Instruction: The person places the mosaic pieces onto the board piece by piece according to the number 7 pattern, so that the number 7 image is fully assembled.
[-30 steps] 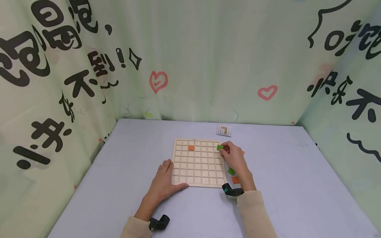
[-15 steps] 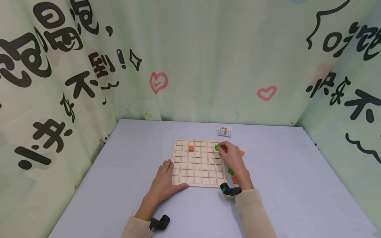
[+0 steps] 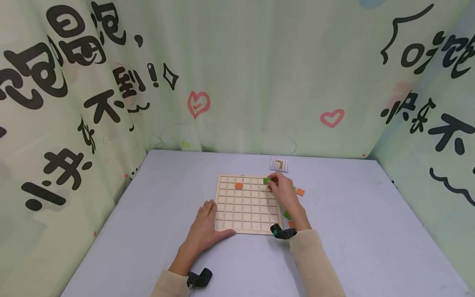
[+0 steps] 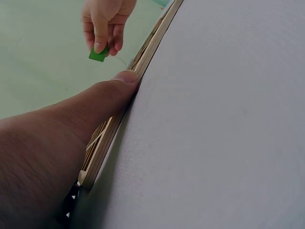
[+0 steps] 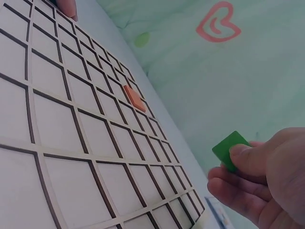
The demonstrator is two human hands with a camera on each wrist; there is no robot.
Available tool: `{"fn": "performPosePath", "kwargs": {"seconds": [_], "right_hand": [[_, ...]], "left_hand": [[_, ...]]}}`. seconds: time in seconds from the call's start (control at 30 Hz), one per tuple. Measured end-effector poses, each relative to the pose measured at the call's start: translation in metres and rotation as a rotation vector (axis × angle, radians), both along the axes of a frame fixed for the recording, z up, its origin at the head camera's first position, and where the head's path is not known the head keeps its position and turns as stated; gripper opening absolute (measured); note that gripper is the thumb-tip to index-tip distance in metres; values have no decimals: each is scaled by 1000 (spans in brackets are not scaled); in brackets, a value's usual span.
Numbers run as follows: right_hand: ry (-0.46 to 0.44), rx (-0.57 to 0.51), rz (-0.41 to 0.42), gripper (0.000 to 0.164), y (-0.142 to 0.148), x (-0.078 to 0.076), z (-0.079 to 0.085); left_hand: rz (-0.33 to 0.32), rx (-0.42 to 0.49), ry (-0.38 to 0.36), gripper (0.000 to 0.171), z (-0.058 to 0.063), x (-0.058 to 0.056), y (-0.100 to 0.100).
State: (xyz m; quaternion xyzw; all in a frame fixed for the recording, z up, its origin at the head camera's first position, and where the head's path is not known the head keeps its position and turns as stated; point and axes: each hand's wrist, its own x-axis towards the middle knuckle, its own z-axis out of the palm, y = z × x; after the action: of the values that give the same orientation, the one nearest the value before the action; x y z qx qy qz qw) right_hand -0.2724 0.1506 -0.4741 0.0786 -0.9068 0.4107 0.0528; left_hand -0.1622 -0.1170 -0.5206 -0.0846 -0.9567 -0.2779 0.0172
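A square wooden grid board [image 3: 246,209] lies on the table, with one orange tile [image 3: 238,186] in a cell near its far side. My left hand [image 3: 203,226] rests at the board's near left corner, fingers along the left side. Its thumb [image 4: 107,93] presses the front edge. Between thumb and fingers, my right hand [image 3: 285,192] pinches a green square tile [image 5: 229,148]. That tile is held above the board's far right corner, tilted and apart from the cells in the right wrist view.
Right of the board lie loose tiles, partly hidden by the right arm: an orange one [image 3: 300,192], a green one [image 3: 287,215] and another orange one [image 3: 291,224]. A small card with a coloured grid pattern [image 3: 278,164] lies behind the board. Printed curtains surround the table.
My right hand has moved left with the green tile, from the board's right edge to over its far right corner. The left hand has stayed on the board.
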Motion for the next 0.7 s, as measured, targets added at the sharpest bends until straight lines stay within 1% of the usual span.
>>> {"fn": "performPosePath", "kwargs": {"seconds": [0.1,0.3,0.47,0.6,0.7], "right_hand": [[-14,5,7,20,-4,-2,-1],[-7,-3,18,18,-9,-5,-6],[-7,-36,16,19,-14,-9,-9],[-37,-87,26,19,-18,-12,-11],[-49,-98,40,19,-21,-13,-12]], "left_hand": [[1,-3,-3,115,0,0,0],[2,-4,-4,115,0,1,0],[2,-7,0,115,-1,0,0],[4,-11,4,115,-1,0,0],[4,-9,2,115,0,0,0]]}}
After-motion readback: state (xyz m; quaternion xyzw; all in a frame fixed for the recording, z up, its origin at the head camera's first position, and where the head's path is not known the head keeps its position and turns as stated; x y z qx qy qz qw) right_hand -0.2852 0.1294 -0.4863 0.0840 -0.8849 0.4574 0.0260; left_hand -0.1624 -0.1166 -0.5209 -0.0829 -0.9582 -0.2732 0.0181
